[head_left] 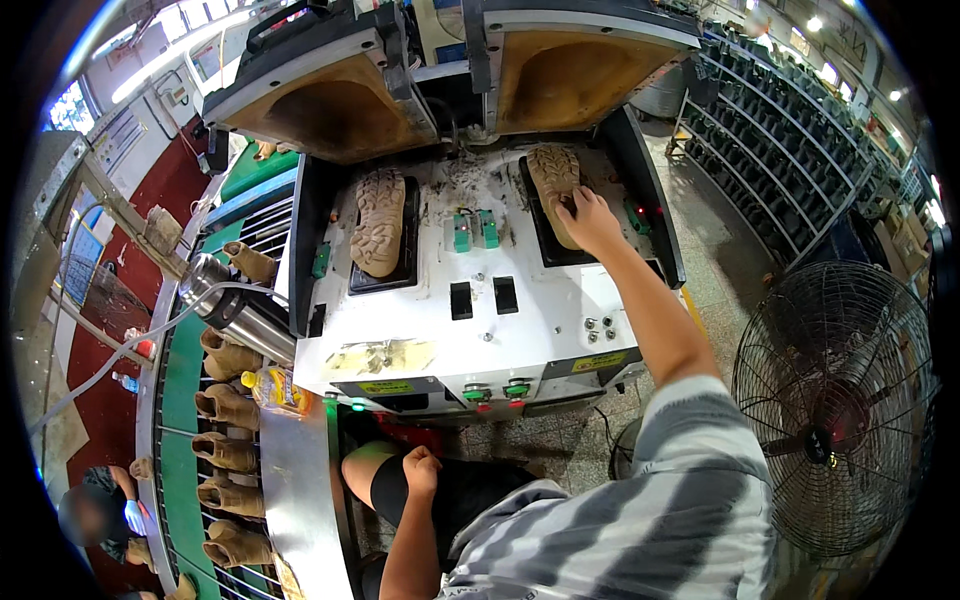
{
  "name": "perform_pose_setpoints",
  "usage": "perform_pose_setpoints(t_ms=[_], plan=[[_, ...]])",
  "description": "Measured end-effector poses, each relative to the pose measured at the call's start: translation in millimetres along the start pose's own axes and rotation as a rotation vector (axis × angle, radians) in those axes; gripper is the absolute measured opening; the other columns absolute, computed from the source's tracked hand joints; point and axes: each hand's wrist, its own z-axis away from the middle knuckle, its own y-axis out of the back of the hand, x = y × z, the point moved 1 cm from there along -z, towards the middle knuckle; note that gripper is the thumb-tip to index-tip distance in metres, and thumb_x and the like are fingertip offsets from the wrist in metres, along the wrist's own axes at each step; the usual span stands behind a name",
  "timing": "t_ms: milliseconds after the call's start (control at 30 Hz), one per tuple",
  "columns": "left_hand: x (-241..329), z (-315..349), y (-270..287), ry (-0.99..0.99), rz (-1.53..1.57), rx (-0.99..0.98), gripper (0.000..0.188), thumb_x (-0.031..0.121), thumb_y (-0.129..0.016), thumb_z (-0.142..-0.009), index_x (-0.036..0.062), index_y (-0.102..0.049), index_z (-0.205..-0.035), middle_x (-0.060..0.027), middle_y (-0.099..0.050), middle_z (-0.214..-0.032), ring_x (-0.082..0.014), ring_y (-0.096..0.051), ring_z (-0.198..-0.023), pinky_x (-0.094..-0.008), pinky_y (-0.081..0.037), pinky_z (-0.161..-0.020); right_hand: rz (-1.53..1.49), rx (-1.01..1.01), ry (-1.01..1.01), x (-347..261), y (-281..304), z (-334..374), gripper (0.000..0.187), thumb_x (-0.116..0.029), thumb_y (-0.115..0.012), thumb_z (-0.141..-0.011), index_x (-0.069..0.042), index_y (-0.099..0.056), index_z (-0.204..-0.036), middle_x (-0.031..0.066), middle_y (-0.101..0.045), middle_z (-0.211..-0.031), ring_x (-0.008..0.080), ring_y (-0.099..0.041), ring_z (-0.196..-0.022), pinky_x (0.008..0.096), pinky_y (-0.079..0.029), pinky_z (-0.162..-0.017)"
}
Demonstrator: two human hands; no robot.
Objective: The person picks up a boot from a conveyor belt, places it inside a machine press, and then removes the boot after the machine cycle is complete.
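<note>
My right hand (592,222) reaches over the machine's white bed and grips the edge of a tan shoe sole (552,172), fingers bent against it. That sole lies tread up on the right black pad (562,250); whether an upper is attached beneath cannot be seen. A second tan shoe sole (378,222), also tread up, sits untouched on the left black pad (402,280). Low in front of the machine, my left hand (421,468) is curled into a fist above my thigh, with nothing visible in it.
Two raised press lids (335,108) with brown, hollowed undersides hang over the bed. To the left, a conveyor (185,400) carries several tan boots (228,452), beside a steel flask (235,310) and a yellow bottle (275,388). A caged fan (835,410) and a shoe rack (770,150) stand right.
</note>
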Motion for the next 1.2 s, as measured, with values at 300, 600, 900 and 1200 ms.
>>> perform_pose_setpoints(t_ms=[300, 600, 900, 1200], plan=[[67, -11, -128, -0.285, -0.652, -0.514, 0.025, 0.022, -0.054, -0.088, 0.0046, -0.07, -0.095, -0.0182, -0.069, -0.087, -0.0363, -0.065, -0.085, -0.04, -0.051, -0.074, -1.208, 0.793, -1.134, 48, 48, 310, 0.017, -0.014, -0.054, -0.09, -0.011, -0.04, -0.081, 0.0012, -0.037, -0.077, 0.0138, -0.04, -0.073, 0.0306, -0.036, -0.069], [71, -17, -105, -0.363, -0.438, -0.274, 0.011, 0.012, -0.061, -0.084, 0.0023, -0.064, -0.089, -0.0132, -0.064, -0.075, -0.0261, -0.063, -0.068, -0.0342, -0.05, -0.066, -1.007, -0.188, -0.998, 74, 2, 358, 0.014, -0.02, -0.064, -0.082, -0.008, -0.058, -0.084, 0.0032, -0.056, -0.073, 0.0147, -0.05, -0.062, 0.0325, -0.042, -0.058], [-13, 56, 176, -0.212, -0.214, 0.63, 0.009, -0.002, -0.052, -0.074, 0.0, -0.052, -0.065, -0.0012, -0.05, -0.059, -0.0093, -0.048, -0.06, -0.0287, -0.04, -0.055, -1.07, -0.266, 0.185, -273, 11, 227, 0.027, -0.014, -0.069, -0.078, -0.003, -0.061, -0.101, 0.0139, -0.061, -0.092, 0.0302, -0.062, -0.085, 0.0368, -0.05, -0.074], [-38, 177, 275, -0.242, 0.362, 1.073, 0.015, -0.004, -0.045, -0.071, 0.001, -0.044, -0.057, -0.0042, -0.047, -0.05, -0.0131, -0.041, -0.041, -0.0285, -0.037, -0.04, -0.317, -0.559, -0.229, -394, -59, -26, 0.123, -0.068, -0.073, -0.062, -0.016, -0.01, -0.154, 0.026, -0.015, -0.155, 0.0416, -0.033, -0.136, 0.0485, -0.039, -0.105]])
